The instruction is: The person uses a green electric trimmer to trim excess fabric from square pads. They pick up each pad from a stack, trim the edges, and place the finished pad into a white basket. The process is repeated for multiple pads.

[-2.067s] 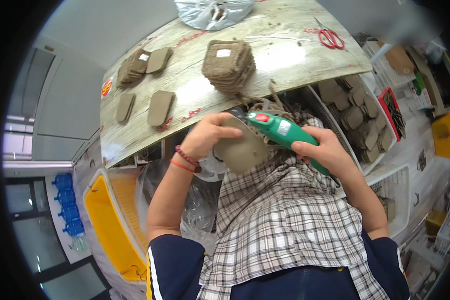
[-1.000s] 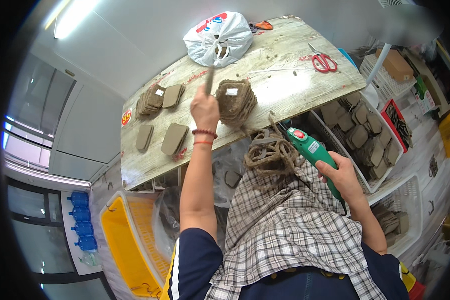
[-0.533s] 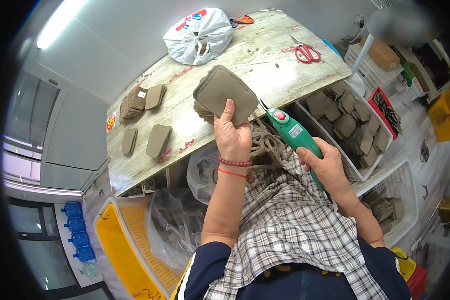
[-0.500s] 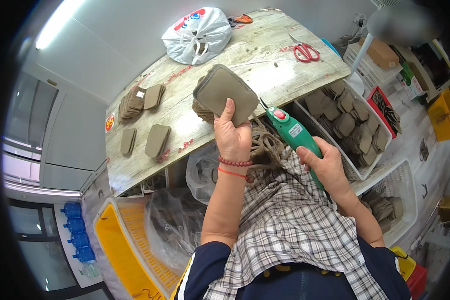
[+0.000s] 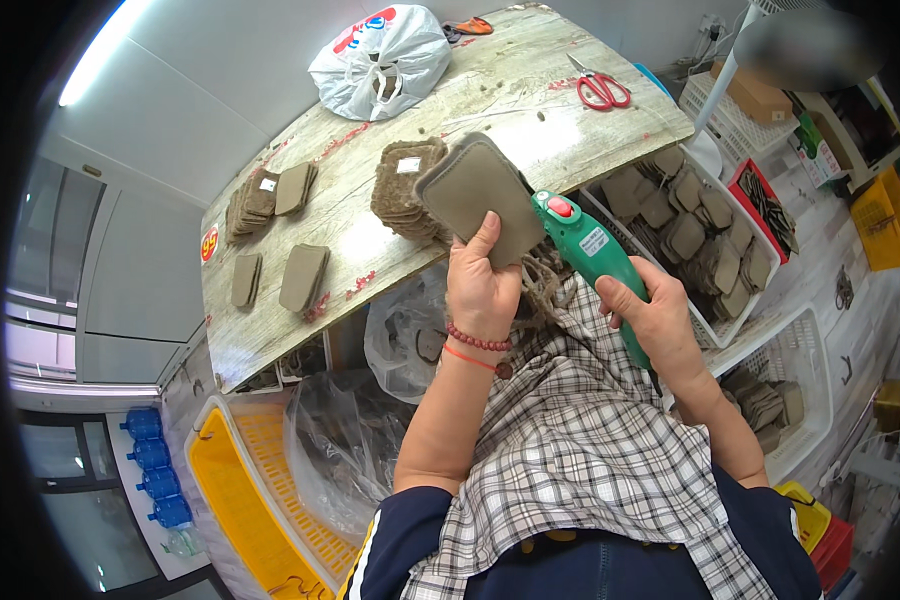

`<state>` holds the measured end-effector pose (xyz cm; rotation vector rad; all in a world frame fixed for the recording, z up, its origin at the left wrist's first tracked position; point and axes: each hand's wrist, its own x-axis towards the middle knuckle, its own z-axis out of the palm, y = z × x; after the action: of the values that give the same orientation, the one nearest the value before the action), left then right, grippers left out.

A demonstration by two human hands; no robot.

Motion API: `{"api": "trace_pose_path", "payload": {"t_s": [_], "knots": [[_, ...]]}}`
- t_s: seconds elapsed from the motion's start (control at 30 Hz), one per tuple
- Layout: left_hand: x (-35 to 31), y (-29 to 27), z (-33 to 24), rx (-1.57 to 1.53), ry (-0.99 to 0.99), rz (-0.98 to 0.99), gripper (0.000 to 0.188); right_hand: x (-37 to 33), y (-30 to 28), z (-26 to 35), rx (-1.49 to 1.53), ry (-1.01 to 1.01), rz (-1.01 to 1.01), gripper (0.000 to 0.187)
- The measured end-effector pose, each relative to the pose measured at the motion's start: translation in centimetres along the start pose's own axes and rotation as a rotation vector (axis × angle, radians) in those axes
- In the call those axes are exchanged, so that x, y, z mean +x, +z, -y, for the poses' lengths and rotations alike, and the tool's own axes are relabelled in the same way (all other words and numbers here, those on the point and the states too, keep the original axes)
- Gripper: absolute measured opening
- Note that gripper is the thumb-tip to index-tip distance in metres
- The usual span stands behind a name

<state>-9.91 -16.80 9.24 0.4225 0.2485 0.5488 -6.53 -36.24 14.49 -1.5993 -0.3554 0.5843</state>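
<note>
green cutter (image 5: 613, 268): bore a white label (image 5: 594, 241) in small dark print, just ahead of the right fingers (image 5: 658, 277)
white bag (image 5: 360, 78): carried red and blue lettering, well beyond the left fingers (image 5: 484, 237)
round sticker (image 5: 209, 244): showed digits on red, far left of the left fingers
tall stack (image 5: 394, 207): wore a white tag (image 5: 408, 165), unreadable, beyond and left of the left fingers

Pale table (image 5: 490, 92), brown pad stacks (image 5: 400, 192), white bag (image 5: 382, 55), red-handled scissors (image 5: 591, 77)
</note>
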Motion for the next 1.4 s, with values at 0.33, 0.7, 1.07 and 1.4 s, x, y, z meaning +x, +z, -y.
{"api": "trace_pose_path", "payload": {"t_s": [0.33,0.7,1.07,1.4], "knots": [[-2.0,-2.1,0.5,0.090,-0.204,0.076,0.035,0.2,-1.3,0.7,0.018,0.014,0.015,0.032],[-0.1,-2.8,-5.6,0.493,-0.379,0.202,0.034,-0.7,-5.7,0.5,-0.149,0.063,0.148,0.037],[0.1,-2.4,-6.8,0.836,-0.560,0.243,0.043,-1.2,-4.5,-0.3,-0.367,-0.062,0.103,0.041],[-0.7,-3.0,-6.8,0.934,-0.660,0.264,0.052,0.3,-3.4,-1.0,-0.124,0.163,0.215,0.033]]}}
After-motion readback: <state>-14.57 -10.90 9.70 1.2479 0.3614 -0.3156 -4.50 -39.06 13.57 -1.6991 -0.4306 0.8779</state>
